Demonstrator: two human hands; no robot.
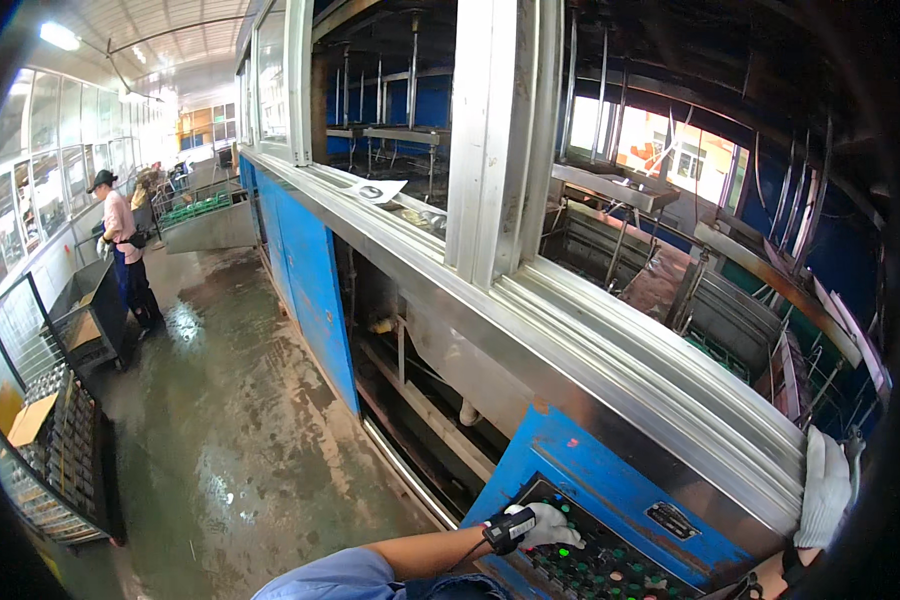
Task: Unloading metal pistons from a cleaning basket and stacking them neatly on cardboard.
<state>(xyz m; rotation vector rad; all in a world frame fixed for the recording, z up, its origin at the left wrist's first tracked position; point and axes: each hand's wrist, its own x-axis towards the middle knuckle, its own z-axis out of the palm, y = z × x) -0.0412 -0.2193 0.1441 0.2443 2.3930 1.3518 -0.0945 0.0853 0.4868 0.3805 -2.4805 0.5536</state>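
Observation:
My left hand (548, 526), in a white glove, is over the button panel (610, 566) of a blue control box (590, 455). Its fingers reach out over the buttons, some of them lit green; whether one is pressed cannot be made out. A black device (510, 530) is strapped to that wrist. My right hand (826, 487), also in a white glove, rests against the right end of the metal window sill (660, 380), its fingers stretched upward. Beside it is a grey metal part (855, 447), mostly hidden. Neither hand visibly carries anything.
Behind the sill, metal tanks (730, 310) and hanging rods fill a dark machine. A blue panel (315, 290) lines the wet walkway (210, 400). At left stand a cart of stacked parts (55, 450) and a dark bin (88, 310); another person (122, 240) stands beside the bin.

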